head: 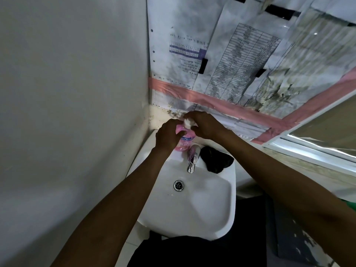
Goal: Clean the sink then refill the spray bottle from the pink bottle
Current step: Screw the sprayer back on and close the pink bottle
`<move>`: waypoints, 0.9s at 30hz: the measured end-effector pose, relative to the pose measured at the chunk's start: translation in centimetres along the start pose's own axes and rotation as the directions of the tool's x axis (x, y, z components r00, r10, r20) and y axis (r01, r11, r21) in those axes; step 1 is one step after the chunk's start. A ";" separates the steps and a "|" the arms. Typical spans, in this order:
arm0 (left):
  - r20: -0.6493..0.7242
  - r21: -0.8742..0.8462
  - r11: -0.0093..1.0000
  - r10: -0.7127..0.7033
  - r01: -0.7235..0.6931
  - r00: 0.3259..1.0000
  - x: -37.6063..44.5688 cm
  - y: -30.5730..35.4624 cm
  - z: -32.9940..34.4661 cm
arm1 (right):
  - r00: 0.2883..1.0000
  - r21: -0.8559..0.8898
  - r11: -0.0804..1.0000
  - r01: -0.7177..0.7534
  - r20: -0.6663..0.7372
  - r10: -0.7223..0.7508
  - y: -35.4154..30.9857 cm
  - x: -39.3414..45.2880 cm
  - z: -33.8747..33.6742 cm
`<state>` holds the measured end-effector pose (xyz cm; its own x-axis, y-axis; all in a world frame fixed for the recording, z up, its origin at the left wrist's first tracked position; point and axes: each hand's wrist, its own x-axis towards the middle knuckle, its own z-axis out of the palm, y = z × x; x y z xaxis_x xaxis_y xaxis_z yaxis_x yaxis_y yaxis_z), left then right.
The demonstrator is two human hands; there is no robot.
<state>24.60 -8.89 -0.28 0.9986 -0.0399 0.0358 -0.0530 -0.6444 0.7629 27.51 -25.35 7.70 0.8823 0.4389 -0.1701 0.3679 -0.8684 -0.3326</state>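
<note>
A pink bottle (50, 141) with a white cap (187, 122) stands on the back left ledge of the white sink (212, 209). My left hand (168, 134) grips the bottle's body from the left. My right hand (204, 124) curls over the top and pinches the white cap. A chrome faucet (193, 158) sits just right of the bottle, with a pink reflection on it. No spray bottle shows in view.
A black cloth (216, 159) lies bunched on the sink's back right ledge. The drain (178, 185) sits in the basin. Paper sheets taped with pink tape (231, 108) cover the wall behind. A plain wall (67, 112) stands close on the left.
</note>
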 end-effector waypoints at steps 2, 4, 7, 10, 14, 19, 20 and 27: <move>-0.005 -0.002 1.000 -0.003 0.003 1.000 -0.1 -0.1 0.1 | 1.000 -0.027 1.000 -0.001 0.018 0.002 0.0 0.1 0.3; -0.007 -0.005 1.000 -0.004 0.004 1.000 -0.2 -0.1 0.1 | 1.000 -0.050 0.999 -0.007 0.007 0.007 0.0 0.2 0.5; -0.012 -0.004 1.000 -0.011 0.011 1.000 -0.2 0.0 0.0 | 1.000 -0.082 0.996 -0.023 -0.022 0.021 0.2 0.4 0.8; -0.009 0.000 1.000 -0.002 0.002 1.000 -0.4 0.1 0.0 | 0.991 -0.151 0.983 -0.109 -0.095 0.095 0.3 0.7 1.4; -0.030 -0.018 1.000 0.018 -0.018 0.999 -0.5 0.0 0.0 | 0.964 -0.260 0.938 -0.230 -0.197 0.182 -0.2 1.1 2.2; 0.011 -0.043 0.999 0.012 -0.011 1.000 0.1 0.0 -0.3 | 0.992 -0.151 0.983 -0.105 -0.086 0.092 -0.3 0.7 2.2; 0.049 -0.058 0.998 0.010 -0.007 0.999 0.3 0.1 -0.4 | 0.993 -0.138 0.985 -0.108 -0.063 0.100 -0.2 0.7 2.1; 0.122 -0.108 0.994 0.006 0.007 0.992 1.3 0.6 0.0 | 0.980 -0.080 0.992 -0.098 -0.184 0.082 0.8 0.7 2.3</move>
<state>25.88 -9.32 0.26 0.9898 -0.1370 -0.0387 -0.0448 -0.5580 0.8286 27.71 -25.15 5.15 0.9484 0.3163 -0.0231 0.3020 -0.9229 -0.2387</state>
